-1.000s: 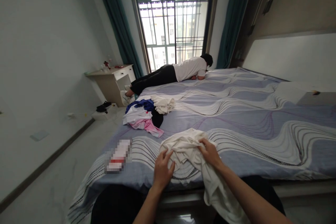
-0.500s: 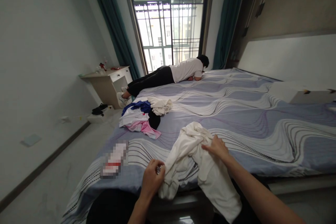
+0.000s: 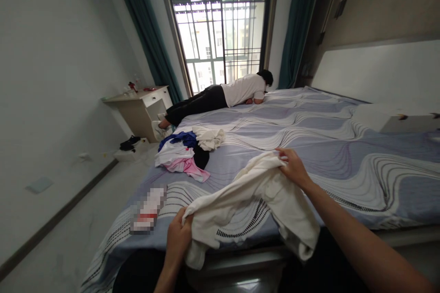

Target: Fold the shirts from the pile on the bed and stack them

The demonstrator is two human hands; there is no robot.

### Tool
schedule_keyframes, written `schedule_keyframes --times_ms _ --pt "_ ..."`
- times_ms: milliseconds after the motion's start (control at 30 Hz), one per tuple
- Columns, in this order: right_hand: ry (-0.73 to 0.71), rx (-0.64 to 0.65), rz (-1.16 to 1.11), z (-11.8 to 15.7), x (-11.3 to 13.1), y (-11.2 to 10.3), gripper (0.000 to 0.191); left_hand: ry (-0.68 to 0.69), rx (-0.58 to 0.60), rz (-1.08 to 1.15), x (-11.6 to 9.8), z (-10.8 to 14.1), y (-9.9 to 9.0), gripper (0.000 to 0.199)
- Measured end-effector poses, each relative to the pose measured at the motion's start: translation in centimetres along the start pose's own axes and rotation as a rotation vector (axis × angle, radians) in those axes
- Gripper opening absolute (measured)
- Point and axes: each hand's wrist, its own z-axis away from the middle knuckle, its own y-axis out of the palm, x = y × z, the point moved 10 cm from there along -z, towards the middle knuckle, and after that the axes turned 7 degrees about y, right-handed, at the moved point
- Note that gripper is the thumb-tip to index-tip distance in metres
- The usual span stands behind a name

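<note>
A white garment [image 3: 237,187] is stretched between my two hands over the near edge of the bed; its exact kind does not show. My left hand [image 3: 179,233] is closed on its left end. Farther up and to the right, my right hand [image 3: 292,167] pinches the opposite top part. Cloth hangs down below both hands, the right part drooping past the mattress edge. Left of the garment lies a blurred pale item with a red band [image 3: 147,213], apart from my left hand.
A heap of clothes [image 3: 182,153], white, pink, blue and black, lies on the bed's left side. Beyond it a person [image 3: 240,91] lies face down across the patterned bedspread [image 3: 316,146]. A small desk [image 3: 137,96] stands by the left wall, and a white box-like piece [image 3: 388,119] is at right.
My hands have moved apart, the left one left and the right one up and away. The bunched white garment is now drawn out between them, with both hands gripping it.
</note>
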Motion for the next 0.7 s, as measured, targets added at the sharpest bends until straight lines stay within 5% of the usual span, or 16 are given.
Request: schedule_keyframes --times_ms 67,133,233,333,467,600,700 --pt "0.031 -0.096 0.116 -1.2 0.3 -0.3 0.063 -0.039 0.153 -0.018 0.7 0.9 0.8 0.037" --pt "0.192 -0.09 0.299 -1.4 -1.1 1.0 0.065 -0.061 0.436 -0.017 1.1 2.5 3.3 0.038" --pt "0.448 0.213 0.454 1.0 -4.5 5.7 0.057 -0.08 0.737 -0.043 1.4 4.8 5.9 0.043" --pt "0.468 0.409 0.43 4.1 -5.2 9.1 0.036 -0.038 0.58 -0.165 0.9 3.1 5.2 0.041" --pt "0.322 0.384 0.322 5.4 -2.1 9.3 0.033 0.184 0.278 -0.149 -3.0 -1.3 5.1 0.036" --pt "-0.049 0.374 -0.104 4.8 5.5 7.1 0.03 0.502 0.118 -0.166 -7.4 -6.4 8.4 0.052" --pt "-0.092 0.355 -0.302 3.9 7.7 5.0 0.029 0.531 0.086 -0.326 -7.2 -10.3 12.1 0.087"
